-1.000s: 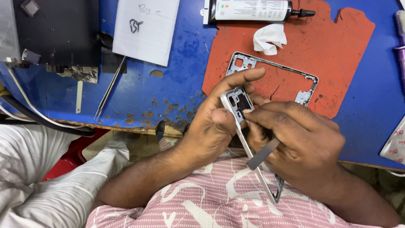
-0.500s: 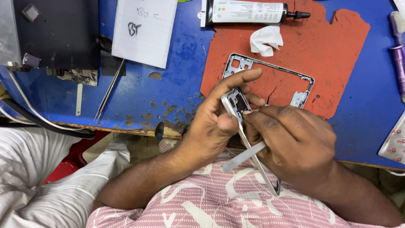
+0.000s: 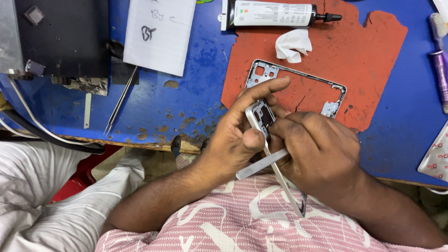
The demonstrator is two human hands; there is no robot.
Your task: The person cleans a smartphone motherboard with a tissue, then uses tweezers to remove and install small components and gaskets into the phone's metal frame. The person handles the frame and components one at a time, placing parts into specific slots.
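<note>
My left hand [image 3: 235,135] grips the top end of a thin silver phone frame [image 3: 262,116], held on edge over my lap, with the forefinger stretched along its top. My right hand [image 3: 322,151] closes round the same frame from the right and holds a flat metal tool [image 3: 261,164] whose blade runs down to the left across the frame. The frame's long side [image 3: 288,191] slants down toward my striped shirt. A second silver phone frame [image 3: 298,86] lies flat on the red mat [image 3: 373,56], just beyond my fingers.
On the blue bench [image 3: 196,107] lie a black-and-white glue tube [image 3: 275,14], a crumpled white tissue [image 3: 293,45], a white paper note [image 3: 158,35], tweezers [image 3: 120,100] and a dark box [image 3: 60,37]. A purple brush [image 3: 441,60] is at the right edge.
The flat tool in my right hand has swung from pointing down along the frame to lying nearly level, pointing left. The held frame has shifted slightly; my left hand keeps its grip.
</note>
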